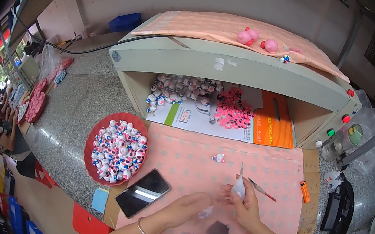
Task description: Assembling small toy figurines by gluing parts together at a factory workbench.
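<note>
My right hand is closed round a small white squeeze bottle, its thin needle tip pointing up and away. Motion blurs my left hand, which wears a metal bangle at the wrist; its fingers are smeared. Just below those fingers is a small whitish thing, too blurred to tell whether held or lying on the cloth. A small white, blue and pink figurine lies beyond my hands on the pink cloth. Right beside my right hand lies a thin brush-like tool with a reddish handle.
At left stand a red basin full of figurines, a black phone and blue paper. A shelf box holds white figurines and pink pieces. An orange lighter lies right. A person works far left.
</note>
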Tool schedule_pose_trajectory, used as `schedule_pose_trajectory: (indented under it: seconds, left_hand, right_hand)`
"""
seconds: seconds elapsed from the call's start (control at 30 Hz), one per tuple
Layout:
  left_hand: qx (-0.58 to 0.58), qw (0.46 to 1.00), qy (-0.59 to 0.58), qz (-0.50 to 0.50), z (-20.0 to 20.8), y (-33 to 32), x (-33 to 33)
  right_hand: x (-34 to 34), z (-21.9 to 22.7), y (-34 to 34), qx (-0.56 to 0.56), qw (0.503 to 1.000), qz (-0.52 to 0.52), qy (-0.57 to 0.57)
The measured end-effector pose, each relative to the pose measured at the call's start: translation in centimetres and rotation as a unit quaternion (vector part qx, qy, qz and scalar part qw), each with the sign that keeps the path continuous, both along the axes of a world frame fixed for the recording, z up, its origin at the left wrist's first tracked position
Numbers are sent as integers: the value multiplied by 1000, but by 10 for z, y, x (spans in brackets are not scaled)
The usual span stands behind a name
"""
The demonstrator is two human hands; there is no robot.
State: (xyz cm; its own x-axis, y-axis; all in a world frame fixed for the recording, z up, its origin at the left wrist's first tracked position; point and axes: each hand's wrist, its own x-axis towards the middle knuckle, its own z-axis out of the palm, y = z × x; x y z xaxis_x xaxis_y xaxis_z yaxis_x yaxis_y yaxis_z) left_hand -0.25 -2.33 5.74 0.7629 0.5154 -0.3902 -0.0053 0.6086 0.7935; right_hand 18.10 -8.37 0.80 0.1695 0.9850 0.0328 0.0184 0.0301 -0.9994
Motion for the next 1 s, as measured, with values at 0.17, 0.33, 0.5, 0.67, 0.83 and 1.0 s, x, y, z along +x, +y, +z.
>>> schedule_pose_trajectory:
  seconds: [0.17, 0.33, 0.5, 0.67, 0.83, 1.0]
  left_hand:
    - [-98, 971, -113, 187, -31, -16, -5]
    - [-66, 979, 11, 193, -43, -14, -20]
    - [-138, 958, -157, 195, -56, -16, -19]
    - [-110, 970, -123, 180, -58, -12, -10]
    - [-96, 966, -150, 186, -62, -6, -6]
    - [-121, 965, -133, 192, -71, 5, -1]
  right_hand:
    - [-19, 8, -8, 8, 996, -88, -34]
    - [0, 55, -23, -47, 998, -19, 30]
    - [7, 52, -33, -17, 988, -6, 155]
    - [0, 3, -22, -27, 986, -5, 163]
    - [-7, 14, -8, 56, 992, -31, 105]
    - [-3, -10, -6, 124, 981, -116, -93]
